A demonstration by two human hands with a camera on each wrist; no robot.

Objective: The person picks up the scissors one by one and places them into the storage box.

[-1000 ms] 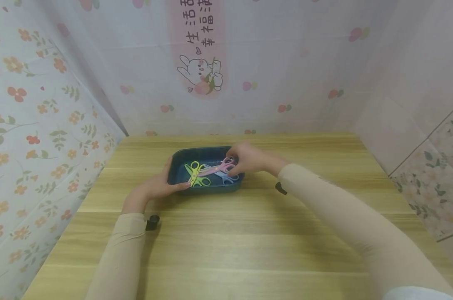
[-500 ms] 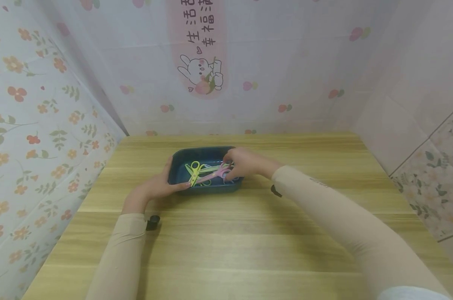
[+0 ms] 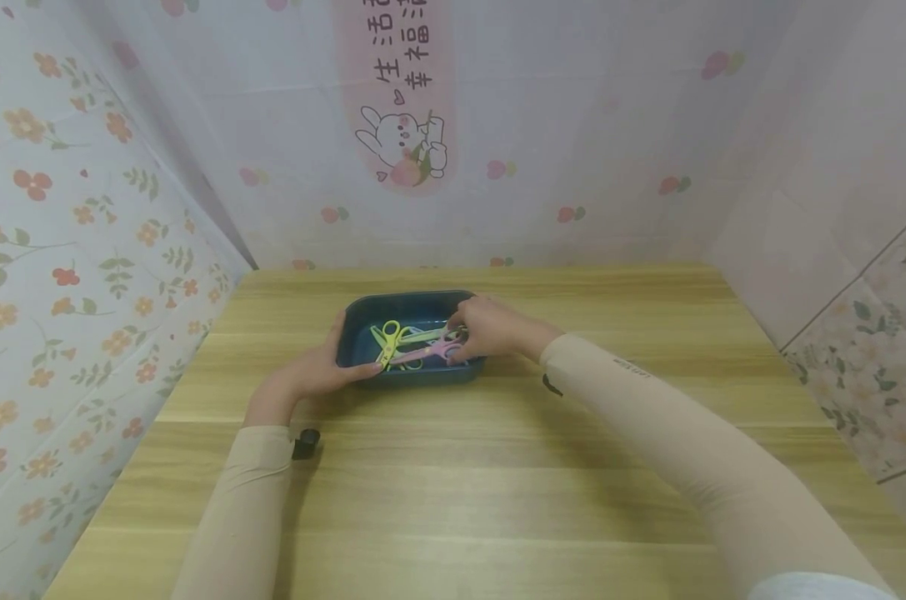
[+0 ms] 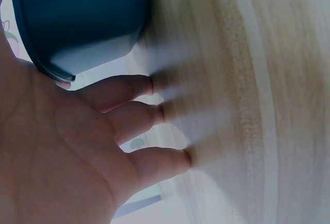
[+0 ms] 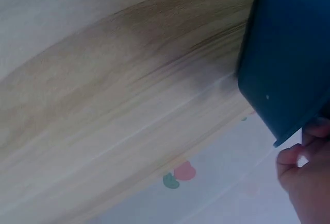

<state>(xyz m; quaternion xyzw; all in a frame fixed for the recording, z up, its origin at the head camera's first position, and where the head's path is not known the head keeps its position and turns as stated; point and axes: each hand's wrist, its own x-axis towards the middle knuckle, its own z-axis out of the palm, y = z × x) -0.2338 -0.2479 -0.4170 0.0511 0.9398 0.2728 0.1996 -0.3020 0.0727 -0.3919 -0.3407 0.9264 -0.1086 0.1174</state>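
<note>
A dark blue rectangular box stands on the table with several pairs of scissors in it. My left hand holds its left end, thumb along the front rim and a finger at the left side. In the left wrist view, three fingers of that hand stretch out below the box wall. My right hand reaches over the right end and pinches the handles of pink scissors, whose blades lie leftward in the box. Yellow-green scissors lie at the left inside. Green blades and light blue scissors are partly hidden beneath.
The wood-grain table stretches in front of the box and to both sides. A printed curtain hangs behind it, with a floral one at the left. Dark straps or mounts show under both wrists.
My right hand has moved slightly left and down with the pink scissors, which now lie lower in the box. Green blades behind them have come into sight. The left hand stays put.
</note>
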